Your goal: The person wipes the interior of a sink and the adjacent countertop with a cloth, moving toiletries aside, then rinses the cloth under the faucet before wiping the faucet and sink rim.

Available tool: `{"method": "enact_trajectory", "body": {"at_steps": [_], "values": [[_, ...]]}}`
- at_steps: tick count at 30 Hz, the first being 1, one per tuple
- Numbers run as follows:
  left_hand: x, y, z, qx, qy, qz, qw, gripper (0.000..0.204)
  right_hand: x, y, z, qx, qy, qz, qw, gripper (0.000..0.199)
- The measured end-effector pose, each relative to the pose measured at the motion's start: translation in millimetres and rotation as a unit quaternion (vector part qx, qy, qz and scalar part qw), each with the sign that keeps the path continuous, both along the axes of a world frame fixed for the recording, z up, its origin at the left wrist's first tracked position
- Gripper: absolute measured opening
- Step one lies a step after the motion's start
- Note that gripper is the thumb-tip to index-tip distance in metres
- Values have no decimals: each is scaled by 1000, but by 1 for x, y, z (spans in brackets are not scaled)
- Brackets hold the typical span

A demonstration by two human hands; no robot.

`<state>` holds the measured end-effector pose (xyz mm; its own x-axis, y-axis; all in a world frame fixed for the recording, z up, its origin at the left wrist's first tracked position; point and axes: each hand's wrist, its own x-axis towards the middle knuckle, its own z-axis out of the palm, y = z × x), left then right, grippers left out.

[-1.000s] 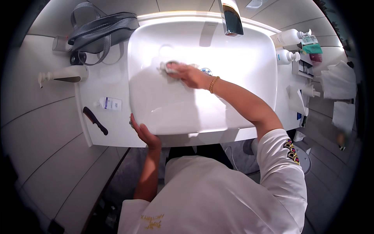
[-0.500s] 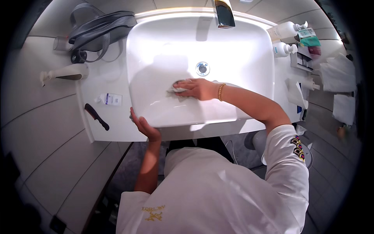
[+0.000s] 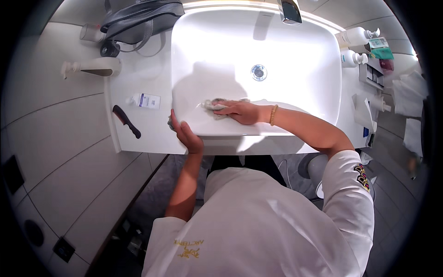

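My right hand [image 3: 244, 112] is closed on a crumpled pale cloth [image 3: 217, 107] and presses it against the inside of the white washbasin [image 3: 300, 51], at its near left part. A beaded bracelet is on that wrist. At the basin's near left corner, my left hand [image 3: 188, 137] lies along the outside with fingers stretched and thumb apart. A small grey-green bit [image 3: 170, 123] shows beyond its fingers; what it is I cannot tell. Above the basin hangs a chrome tap [image 3: 290, 11]. The round drain [image 3: 259, 72] sits near the middle.
Left on the counter [image 3: 154, 122] lie a dark comb [image 3: 126, 121] and a small white packet [image 3: 149, 100], near a pump bottle [image 3: 104, 67] and a grey bag [image 3: 138, 21]. Pump bottles [image 3: 353, 37] and a small box [image 3: 370, 75] stand to the right.
The whole view has shifted, so the basin appears further right and higher. My right hand and the cloth have moved slightly toward the basin's near edge; my left hand stays at the corner.
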<state>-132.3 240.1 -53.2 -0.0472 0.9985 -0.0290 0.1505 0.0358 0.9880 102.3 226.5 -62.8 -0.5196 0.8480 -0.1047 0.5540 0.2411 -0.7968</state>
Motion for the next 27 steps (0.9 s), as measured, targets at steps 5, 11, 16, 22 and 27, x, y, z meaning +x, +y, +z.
{"method": "enact_trajectory", "body": {"at_steps": [5, 11, 16, 22, 27], "values": [[-3, 0, 2, 19, 30, -4, 999, 55, 31, 24, 58, -418, 182, 20, 890, 41], [-6, 1, 21, -49, -34, -64, 996, 55, -21, 47, 18, -233, 283, -145, 919, 49], [-4, 1, 20, -56, -53, -69, 995, 54, -40, 16, 28, -218, 225, 10, 950, 41], [-6, 0, 10, -14, 32, -34, 999, 54, 17, -1, 49, -372, 223, 24, 901, 30], [-5, 0, 13, -57, 32, -44, 997, 54, 129, -77, 55, -377, 100, -55, 919, 41]]}}
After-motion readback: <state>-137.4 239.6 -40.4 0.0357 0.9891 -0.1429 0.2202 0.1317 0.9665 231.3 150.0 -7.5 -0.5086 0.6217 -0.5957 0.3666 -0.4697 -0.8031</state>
